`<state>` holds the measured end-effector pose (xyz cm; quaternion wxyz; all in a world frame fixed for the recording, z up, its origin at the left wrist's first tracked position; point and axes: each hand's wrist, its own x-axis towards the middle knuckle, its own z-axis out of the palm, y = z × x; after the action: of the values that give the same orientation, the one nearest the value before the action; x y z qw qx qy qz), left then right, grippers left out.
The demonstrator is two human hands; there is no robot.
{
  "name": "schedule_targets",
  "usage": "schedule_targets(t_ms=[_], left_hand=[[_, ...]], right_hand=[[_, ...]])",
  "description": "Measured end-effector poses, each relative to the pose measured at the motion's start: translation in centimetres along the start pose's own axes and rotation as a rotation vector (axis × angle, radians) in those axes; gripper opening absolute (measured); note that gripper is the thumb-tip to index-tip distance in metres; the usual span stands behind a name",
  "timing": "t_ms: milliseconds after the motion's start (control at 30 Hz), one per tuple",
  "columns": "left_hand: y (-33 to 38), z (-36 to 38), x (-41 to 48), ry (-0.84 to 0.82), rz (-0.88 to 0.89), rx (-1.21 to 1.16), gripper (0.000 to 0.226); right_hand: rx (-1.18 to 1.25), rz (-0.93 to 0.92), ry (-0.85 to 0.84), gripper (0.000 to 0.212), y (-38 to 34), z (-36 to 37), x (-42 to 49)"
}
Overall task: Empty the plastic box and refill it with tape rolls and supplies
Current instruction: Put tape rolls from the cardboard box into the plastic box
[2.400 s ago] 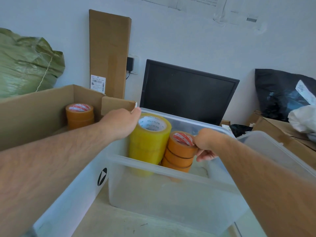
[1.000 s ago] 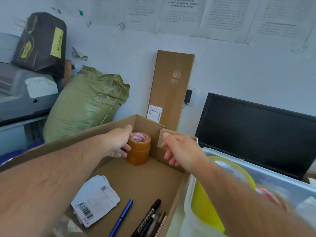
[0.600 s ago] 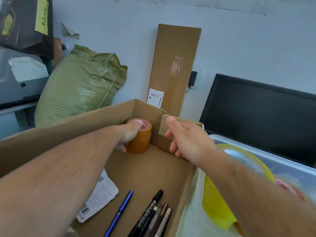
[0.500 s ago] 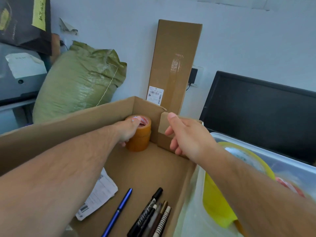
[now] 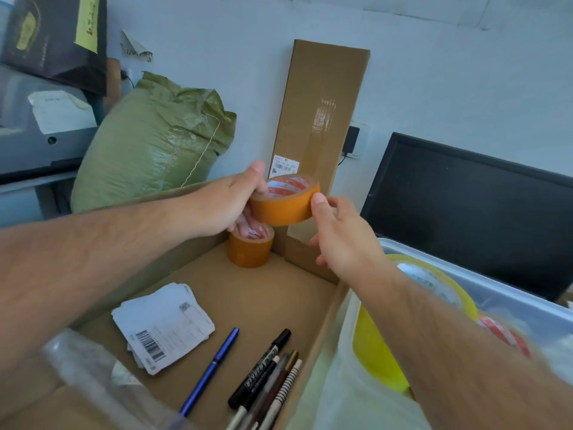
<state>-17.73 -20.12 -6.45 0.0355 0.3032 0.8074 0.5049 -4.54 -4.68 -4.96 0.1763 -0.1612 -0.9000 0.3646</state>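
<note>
Head view: the left hand [image 5: 223, 206] grips an orange tape roll [image 5: 283, 206] in the air over the far corner of the cardboard box [image 5: 248, 302]. Its thumb lies on the top rim and its fingers are curled underneath. The roll is nearly flat, its core axis close to upright toward 12 o'clock and tipped a little to the wearer, so the red-and-white core shows. The right hand [image 5: 341, 240] is at the roll's 3 o'clock side, thumb tip touching the outer wall. Whether its other fingers clamp the roll cannot be told. A second orange roll [image 5: 248, 251] stands flat on the cardboard floor, just below at 6 o'clock. Labels [image 5: 164, 324], a blue pen [image 5: 210, 367] and markers [image 5: 263, 377] lie nearer the wearer. The plastic box [image 5: 502, 296] sits at 4 o'clock and holds a yellow tape roll [image 5: 378, 358].

Half a second ago the two orange rolls were stacked in the corner and the right hand held the cardboard flap. Now the top roll is lifted clear and the right hand has come to it.
</note>
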Motion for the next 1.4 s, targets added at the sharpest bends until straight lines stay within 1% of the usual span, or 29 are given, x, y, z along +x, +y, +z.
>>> schedule_targets(t_ms=[67,167,200,333,433,533,600,667,733,800,900,967,1133,1233,1300,1333,1400], left_hand=[[0.7,-0.1,-1.1,-0.043,0.034,-0.008,0.078],[1.3,-0.1,-2.4,-0.058,0.089,0.014,0.071],[1.2,0.0,-2.8,-0.074,0.104,0.029,0.070],[0.5,0.8,-3.3,-0.149,0.105,0.063,0.072],[0.4,0.7,-2.7,-0.165,0.092,-0.013,0.071],[0.4,0.5,-1.9,-0.183,0.051,-0.175,0.078],[0.3,0.9,-1.0,-0.154,0.007,-0.278,0.081],[-0.2,1.2,0.0,-0.079,-0.079,-0.314,0.082],[-1.5,1.2,1.2,-0.007,-0.182,-0.211,0.082],[-3.2,0.8,2.1,0.001,-0.266,-0.022,0.080],[-6.1,0.9,2.9,-0.111,-0.389,0.270,0.080],[-7.4,1.6,3.2,-0.181,-0.469,0.370,0.080],[-9.1,3.1,4.1,-0.217,-0.458,0.439,0.073],[-9.7,3.9,4.1,-0.213,-0.483,0.417,0.071],[-10.1,4.4,4.2,-0.173,-0.473,0.375,0.073],[-10.1,4.4,4.1,-0.170,-0.441,0.363,0.080],[-11.2,4.0,4.7,-0.169,-0.364,0.345,0.110]], right_hand=[[0.052,0.005,0.016,0.070,-0.2,-0.1,-0.2],[0.114,0.033,0.030,0.071,-0.6,-0.6,-0.4],[0.104,0.038,0.030,0.069,-0.5,-0.7,-0.4],[0.009,0.058,-0.001,0.048,-0.4,-0.5,-0.2],[0.009,0.053,0.061,0.043,-0.2,-0.5,0.3],[0.056,0.047,0.166,0.040,0.0,-0.5,0.4],[0.071,0.050,0.205,0.039,0.1,-0.4,0.3],[0.059,0.042,0.213,0.038,0.2,-0.4,0.3],[0.033,0.025,0.212,0.038,0.3,-0.3,0.4],[0.012,0.016,0.203,0.038,0.4,-0.1,0.5],[-0.009,0.012,0.189,0.038,0.7,0.0,0.6],[-0.017,0.017,0.175,0.038,0.8,0.0,0.8],[-0.024,0.006,0.171,0.038,1.0,0.0,1.0],[-0.040,0.002,0.161,0.038,1.1,0.1,1.0],[-0.048,0.003,0.164,0.038,1.1,0.1,1.1],[-0.049,0.006,0.165,0.038,1.2,0.1,1.1],[-0.051,0.013,0.160,0.039,1.2,0.1,1.2]])
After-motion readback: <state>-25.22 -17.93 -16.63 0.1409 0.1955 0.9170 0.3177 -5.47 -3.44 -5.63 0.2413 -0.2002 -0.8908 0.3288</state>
